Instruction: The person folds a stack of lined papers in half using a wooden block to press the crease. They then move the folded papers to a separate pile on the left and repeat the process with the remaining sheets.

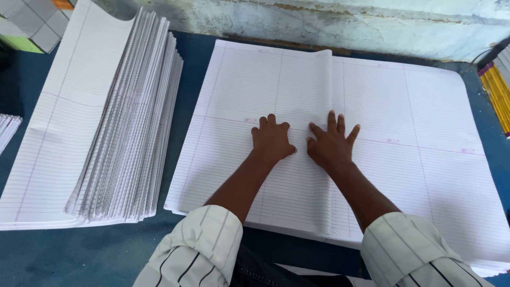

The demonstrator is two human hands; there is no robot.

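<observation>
Blue tabletop (79,250), worn pale wall (345,24) right behind it. Big ruled sheets (425,175) lie flat at centre, one part-folded at the crease. Left hand (272,139) and right hand (331,143) press palm-down side by side on the fold, fingers spread, gripping nothing. Folded stack (127,138) at left; yellow pencils (498,95) at right edge.
</observation>
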